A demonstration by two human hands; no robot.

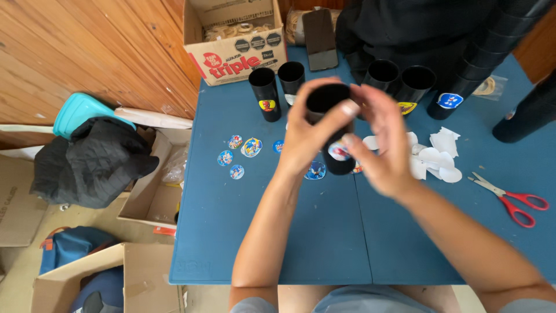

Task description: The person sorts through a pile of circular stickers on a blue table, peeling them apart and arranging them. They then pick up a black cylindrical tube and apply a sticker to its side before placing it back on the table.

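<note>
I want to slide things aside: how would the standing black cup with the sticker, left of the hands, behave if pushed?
The black cup is tall and narrow, so it would probably tip. It looks like light plastic, likely sliding easily on the blue table. Once down, it would probably roll.

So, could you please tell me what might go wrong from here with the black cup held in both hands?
1. The left hand holds the black cup while the right hand presses at its round sticker; the right hand looks blurred, so the sticker may sit crooked or creased.
2. Upright cups stand close behind the hands; an elbow or wrist could topple them.
3. The red-handled scissors lie open near the right forearm and could be knocked.
</note>
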